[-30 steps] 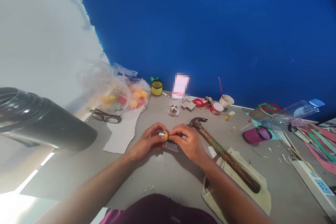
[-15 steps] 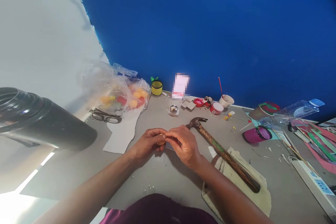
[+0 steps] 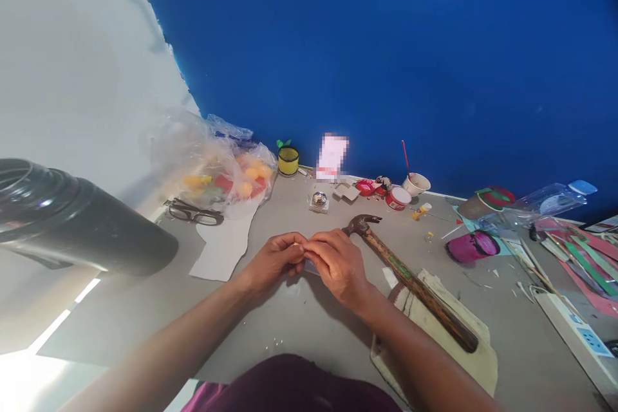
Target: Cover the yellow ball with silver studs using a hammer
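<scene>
Now both hands meet over the middle of the grey table [image 3: 299, 328], just in front of the person. The left hand [image 3: 270, 262] has its fingers curled and pinched closed on a small yellow thing [image 3: 295, 244], of which only a thin edge shows between the fingertips. The right hand [image 3: 338, 267] is also closed, its fingertips pressed against those of the left hand at the same place. I cannot tell if it grips the yellow thing itself, because the fingers hide it. Under the right hand a small pale piece [image 3: 311, 266] lies on the table.

Just beside the right hand lies a hammer [image 3: 410, 282], its head near the knuckles and its handle resting on a cream cloth [image 3: 477, 364]. To the left are a white sheet [image 3: 224, 244], a pair of glasses [image 3: 193, 212] and a plastic bag [image 3: 217, 164] with coloured things inside. A yellow cup [image 3: 288, 161] stands at the blue wall [image 3: 386, 45].
</scene>
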Demonstrator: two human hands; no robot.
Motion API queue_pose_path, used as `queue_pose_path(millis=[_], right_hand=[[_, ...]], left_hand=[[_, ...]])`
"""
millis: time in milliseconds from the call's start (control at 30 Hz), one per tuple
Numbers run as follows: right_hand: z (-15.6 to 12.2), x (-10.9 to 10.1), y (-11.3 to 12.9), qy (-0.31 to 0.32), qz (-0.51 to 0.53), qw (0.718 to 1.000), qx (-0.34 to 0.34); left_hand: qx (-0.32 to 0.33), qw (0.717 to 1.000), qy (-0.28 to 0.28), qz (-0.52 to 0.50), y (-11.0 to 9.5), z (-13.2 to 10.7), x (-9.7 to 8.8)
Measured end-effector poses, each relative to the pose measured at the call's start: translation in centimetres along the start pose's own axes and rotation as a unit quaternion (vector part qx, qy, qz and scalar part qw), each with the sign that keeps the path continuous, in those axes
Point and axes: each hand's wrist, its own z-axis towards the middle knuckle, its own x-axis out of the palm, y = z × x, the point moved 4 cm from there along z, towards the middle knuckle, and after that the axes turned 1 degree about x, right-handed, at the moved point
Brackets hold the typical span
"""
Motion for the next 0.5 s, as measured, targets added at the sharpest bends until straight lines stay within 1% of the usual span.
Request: queue_pose_path(millis=[67, 100, 133, 200, 267, 333, 400, 433, 500], right_hand=[[0.0, 0.0, -0.1, -0.005, 0.038, 0.999, 0.017], [0.0, -0.1, -0.3, -0.007, 0.064, 0.997, 0.036], [0.1, -0.2, -0.5, -0.011, 0.093, 0.993, 0.066], [0.2, -0.4, -1.2, -0.011, 0.157, 0.974, 0.162], [0.2, -0.3, -2.0, 0.003, 0.227, 0.935, 0.272], [0.0, 0.0, -2.6, 0.030, 0.300, 0.886, 0.353], [-0.1, 0.5, -2.9, 0.056, 0.370, 0.843, 0.386], [-0.1, 0.7, -2.9, 0.064, 0.398, 0.828, 0.391], [-0.2, 1.0, -2.9, 0.069, 0.432, 0.809, 0.393]], left_hand=[[-0.001, 1.000, 0.001, -0.017, -0.2, -0.1, 0.1], [0.001, 1.000, 0.002, -0.031, -0.3, -0.2, 0.2], [0.006, 0.999, 0.004, -0.048, -0.5, -0.2, 0.2], [0.017, 0.997, 0.012, -0.075, -0.7, -0.3, 0.2], [0.029, 0.996, 0.025, -0.078, -0.9, -0.4, 0.2], [0.050, 0.997, 0.026, -0.047, -1.0, -0.3, 0.0], [0.079, 0.997, 0.011, 0.002, -1.2, -0.3, -0.3], [0.091, 0.996, 0.001, 0.025, -1.3, -0.3, -0.3], [0.103, 0.993, -0.011, 0.058, -1.5, -0.4, -0.4]])
